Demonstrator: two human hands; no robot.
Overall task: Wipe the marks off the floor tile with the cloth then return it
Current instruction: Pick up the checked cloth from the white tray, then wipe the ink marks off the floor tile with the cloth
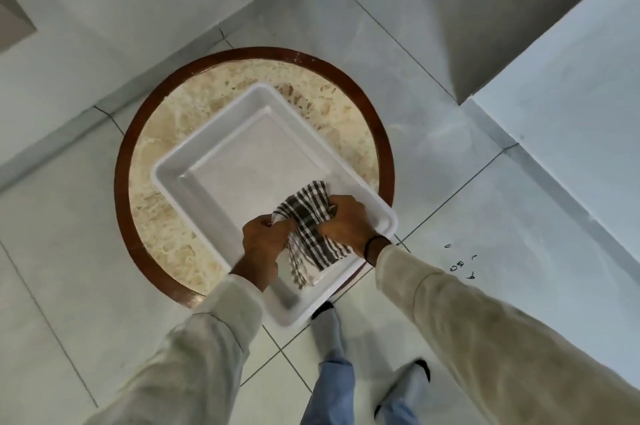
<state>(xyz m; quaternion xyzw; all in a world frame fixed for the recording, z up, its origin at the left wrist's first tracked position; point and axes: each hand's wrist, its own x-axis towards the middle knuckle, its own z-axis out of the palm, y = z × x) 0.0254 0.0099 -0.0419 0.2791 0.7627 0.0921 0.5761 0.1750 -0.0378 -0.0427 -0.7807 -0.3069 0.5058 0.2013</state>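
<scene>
Checked cloth gripped by both hands over white tray on round counter. Left hand pinched edge; right hand bunched fabric, likely for lifting. Marks remained on floor tile, 4 o'clock from tray.

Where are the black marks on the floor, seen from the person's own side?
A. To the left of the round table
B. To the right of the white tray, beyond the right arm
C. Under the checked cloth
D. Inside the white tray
B: the black marks lie on the floor tile, right of the white tray, past the right hand.
</scene>
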